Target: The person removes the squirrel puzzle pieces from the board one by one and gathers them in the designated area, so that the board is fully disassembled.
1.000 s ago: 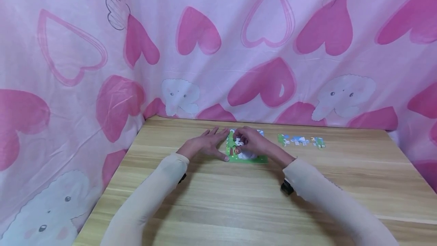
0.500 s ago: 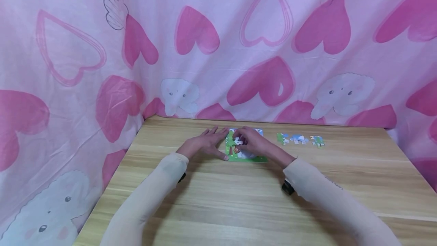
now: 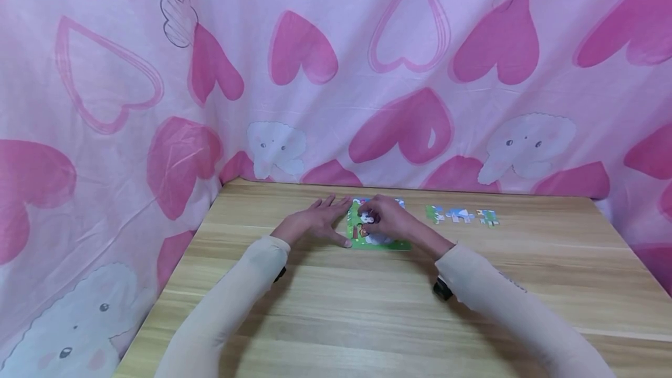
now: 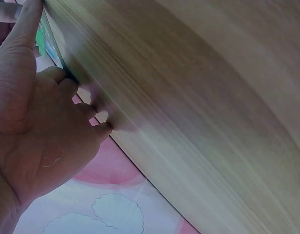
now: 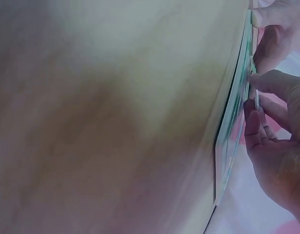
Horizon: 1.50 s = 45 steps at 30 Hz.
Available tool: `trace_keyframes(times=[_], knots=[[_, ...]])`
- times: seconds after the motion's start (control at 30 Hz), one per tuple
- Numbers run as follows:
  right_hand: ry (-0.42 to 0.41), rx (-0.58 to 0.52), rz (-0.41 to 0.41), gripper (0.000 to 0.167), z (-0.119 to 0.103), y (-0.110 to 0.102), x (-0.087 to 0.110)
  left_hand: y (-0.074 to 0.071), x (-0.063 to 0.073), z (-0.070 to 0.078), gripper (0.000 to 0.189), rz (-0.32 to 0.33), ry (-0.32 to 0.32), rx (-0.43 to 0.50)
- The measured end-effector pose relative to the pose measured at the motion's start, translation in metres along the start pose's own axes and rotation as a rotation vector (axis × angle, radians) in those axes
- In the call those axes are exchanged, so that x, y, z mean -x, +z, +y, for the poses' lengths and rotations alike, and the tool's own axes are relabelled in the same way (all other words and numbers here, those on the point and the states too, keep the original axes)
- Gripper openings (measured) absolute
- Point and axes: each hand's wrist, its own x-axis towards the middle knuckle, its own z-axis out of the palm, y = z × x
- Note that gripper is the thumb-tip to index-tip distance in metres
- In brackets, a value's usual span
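Hardly anything has moved since the frame half a second earlier: seen from the head, the left hand (image 3: 326,220) and the right hand (image 3: 388,217) are in practically the same places over the jigsaw board (image 3: 382,246). It lies flat near the far edge of the wooden surface (image 3: 346,308), between the two hands. The left fingers lie spread and fairly straight against its left edge, as if steadying it. The right fingers curl down over the middle, covering part of the picture. Green ground and a pale figure show around them and look largely assembled, so I'd judge the puzzle is well past halfway. Off to the right, apart from the board, a green piece (image 3: 435,213), a blue piece (image 3: 460,215) and a corner-side piece (image 3: 487,217) lie loose in a row; those seem left to do.

From the left wrist, I see the left hand's thumb stretched out beside a sliver of the board, the other fingertips down near the surface's edge. Progress on the picture can't be read from here.

From the right wrist, the board shows nearly edge-on, flat on the surface. The right thumb and fingers appear to pinch a thin puzzle piece (image 5: 257,101) close over it; I can't tell whether it is seated yet. Beyond, the left thumb touches the board's edge.
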Motion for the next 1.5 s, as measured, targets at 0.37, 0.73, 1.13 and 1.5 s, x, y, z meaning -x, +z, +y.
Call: trace_keyframes(times=[0.37,0.73,1.13,1.5], knots=[[0.105,-0.167,0.025,0.043,0.009,-0.025,0.030,-0.002,0.003,0.002,0.119,-0.001,-0.014,0.000],[0.235,-0.103,0.036,0.044,0.059,-0.062,0.103,0.000,0.000,0.001,0.122,-0.002,-0.025,0.039],[0.252,-0.014,0.003,0.035,0.081,-0.074,0.141,0.000,-0.002,0.002,0.122,-0.006,-0.031,0.031],[0.194,-0.011,0.009,0.034,0.084,-0.074,0.141,0.003,-0.001,0.000,0.122,0.011,-0.033,0.044]])
